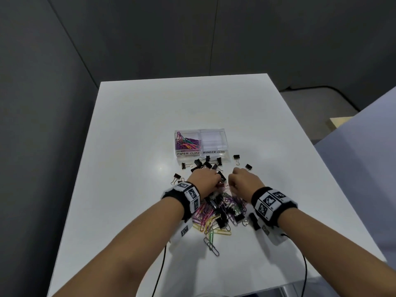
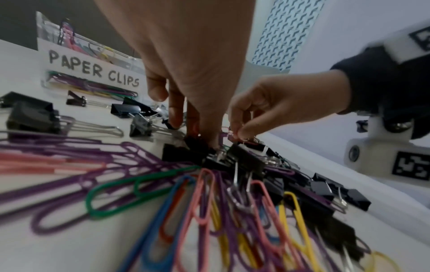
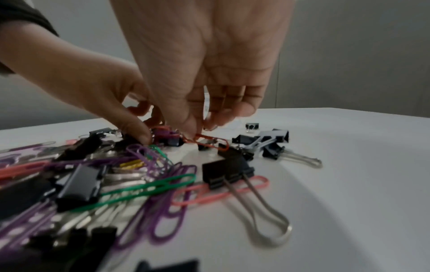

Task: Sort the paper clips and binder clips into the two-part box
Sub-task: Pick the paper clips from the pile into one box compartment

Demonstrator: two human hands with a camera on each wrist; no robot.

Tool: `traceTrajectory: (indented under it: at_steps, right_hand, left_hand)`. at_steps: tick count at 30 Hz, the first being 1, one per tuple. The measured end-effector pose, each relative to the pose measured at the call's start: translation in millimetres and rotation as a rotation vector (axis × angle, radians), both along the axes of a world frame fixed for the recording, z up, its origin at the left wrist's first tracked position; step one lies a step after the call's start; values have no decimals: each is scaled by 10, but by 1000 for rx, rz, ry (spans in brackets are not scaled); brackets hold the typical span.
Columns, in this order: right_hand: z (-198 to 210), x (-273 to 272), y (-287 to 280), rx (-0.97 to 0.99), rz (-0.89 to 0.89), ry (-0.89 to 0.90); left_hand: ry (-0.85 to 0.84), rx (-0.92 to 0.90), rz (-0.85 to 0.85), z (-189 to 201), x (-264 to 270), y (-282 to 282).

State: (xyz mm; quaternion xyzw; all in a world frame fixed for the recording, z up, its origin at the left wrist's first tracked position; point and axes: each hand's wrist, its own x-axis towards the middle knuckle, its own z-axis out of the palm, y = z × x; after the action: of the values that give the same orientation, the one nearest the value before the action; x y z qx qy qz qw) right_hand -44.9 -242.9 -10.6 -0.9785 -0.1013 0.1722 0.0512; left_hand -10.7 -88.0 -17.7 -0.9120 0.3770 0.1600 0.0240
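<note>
A clear two-part box stands mid-table. Its left part, labelled PAPER CLIPS, holds several coloured paper clips; the right part, labelled BINDER CLIPS, shows none. A mixed pile of paper clips and black binder clips lies under my wrists. My left hand reaches down into the pile and pinches a black binder clip. Close beside it, my right hand pinches a red paper clip by one end, just above the table.
Several loose binder clips lie between the pile and the box, with more to the right. The white table ends at dark walls on the left and far side. Cables hang off its near edge.
</note>
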Motion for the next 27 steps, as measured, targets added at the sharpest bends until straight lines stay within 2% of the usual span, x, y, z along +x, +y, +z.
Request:
traceTrajectory:
  at_steps: [3,5,10,14,18,21,27]
  right_hand:
    - [57,16,-79,111,-132,15]
    - [79,18,-125,171,-212,46]
    - [52,15,-160,262,-275,141]
    - [73,64,-66,285,-271,111]
    - [34,37,32,167,-129,126]
    - [7,18,10,84,-46,139]
    - [-35,-51,67,42,-24,175]
  left_hand:
    - [14,-10,31,-16,28,0]
    - [81,-84,87,8,40,38]
    - [145,-201,124,60,43,261]
    - [207,-220,248,56,30,438]
    - [261,-220,381,21,0,614]
    - [269,-194,426,24,-22,721]
    - [297,-207,464,4,-43,846]
